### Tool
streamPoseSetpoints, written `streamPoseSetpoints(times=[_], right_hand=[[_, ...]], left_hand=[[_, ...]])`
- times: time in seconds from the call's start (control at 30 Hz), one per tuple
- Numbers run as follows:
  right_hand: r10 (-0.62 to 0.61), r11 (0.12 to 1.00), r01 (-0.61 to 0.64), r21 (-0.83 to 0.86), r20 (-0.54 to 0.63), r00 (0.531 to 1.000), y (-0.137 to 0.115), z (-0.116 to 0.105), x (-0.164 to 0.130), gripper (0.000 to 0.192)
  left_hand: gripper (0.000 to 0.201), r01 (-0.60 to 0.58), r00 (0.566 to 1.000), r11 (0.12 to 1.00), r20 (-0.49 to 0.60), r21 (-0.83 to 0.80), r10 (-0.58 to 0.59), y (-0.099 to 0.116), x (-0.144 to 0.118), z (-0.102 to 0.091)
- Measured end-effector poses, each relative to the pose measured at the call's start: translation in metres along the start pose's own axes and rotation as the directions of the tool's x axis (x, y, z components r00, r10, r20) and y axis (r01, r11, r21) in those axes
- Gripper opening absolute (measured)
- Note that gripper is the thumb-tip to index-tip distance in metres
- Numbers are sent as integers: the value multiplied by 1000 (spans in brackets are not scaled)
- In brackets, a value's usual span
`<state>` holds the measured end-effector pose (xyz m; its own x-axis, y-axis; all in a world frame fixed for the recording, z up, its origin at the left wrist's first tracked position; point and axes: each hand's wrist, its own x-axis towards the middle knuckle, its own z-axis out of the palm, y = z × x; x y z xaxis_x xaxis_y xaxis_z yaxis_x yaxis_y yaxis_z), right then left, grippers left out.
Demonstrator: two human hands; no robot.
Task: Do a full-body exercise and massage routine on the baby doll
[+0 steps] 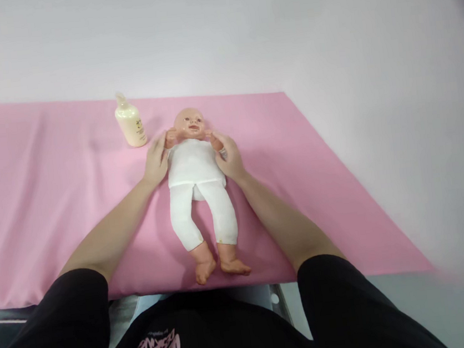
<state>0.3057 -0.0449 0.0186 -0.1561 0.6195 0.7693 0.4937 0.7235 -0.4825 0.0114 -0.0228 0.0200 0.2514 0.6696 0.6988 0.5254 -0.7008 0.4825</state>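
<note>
A baby doll [194,161] lies on its back, head towards the far edge and bare feet towards me. Its trunk and legs are white, cloth-like; its head, hands and feet are glossy and skin-toned. From the doll's left-of-view side, my left hand [157,161] holds one raised arm near its small hand. The other raised arm is held by my right hand [229,156], with the fingers alongside it and the thumb side inward. Parts of the doll's forearms are hidden by my hands. A pump bottle [130,125] of pale yellow liquid stands just beyond my left hand.
Under the doll a pink cloth [71,203] covers the table, with soft folds at the left. Its near edge runs just past the doll's feet, and its right edge slants away. A white wall [216,36] rises behind. A dark flat object with a light rim [3,336] is low at the left.
</note>
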Motion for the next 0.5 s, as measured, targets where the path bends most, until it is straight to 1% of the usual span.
streamPoseSetpoints(times=[0.07, 0.17, 0.23, 0.3, 0.37, 0.5], right_hand=[[-20, 999, 22, -29, 69, 997, -4, -1, 1, 55], [-17, 998, 26, -57, 143, 990, -9, -2, 3, 58], [-24, 997, 34, -64, 155, 988, -10, -3, 4, 59], [-29, 997, 38, -64, 140, 990, -9, -2, 3, 59], [-18, 998, 24, -58, 101, 995, -6, -1, 2, 58], [27, 1000, -27, 4, -29, 999, 2, 0, -1, 53]], left_hand=[[63, -71, 995, 994, 76, 86, 64, 4, 0, 2], [54, -161, 973, 976, 189, 146, 132, 9, 1, 3], [52, -180, 966, 970, 216, 161, 143, 11, 1, 3], [52, -166, 971, 973, 201, 162, 132, 11, 1, 2], [54, -127, 982, 982, 160, 141, 104, 10, 0, 2], [65, -4, 1000, 1000, 10, 14, 4, 2, -1, 2]])
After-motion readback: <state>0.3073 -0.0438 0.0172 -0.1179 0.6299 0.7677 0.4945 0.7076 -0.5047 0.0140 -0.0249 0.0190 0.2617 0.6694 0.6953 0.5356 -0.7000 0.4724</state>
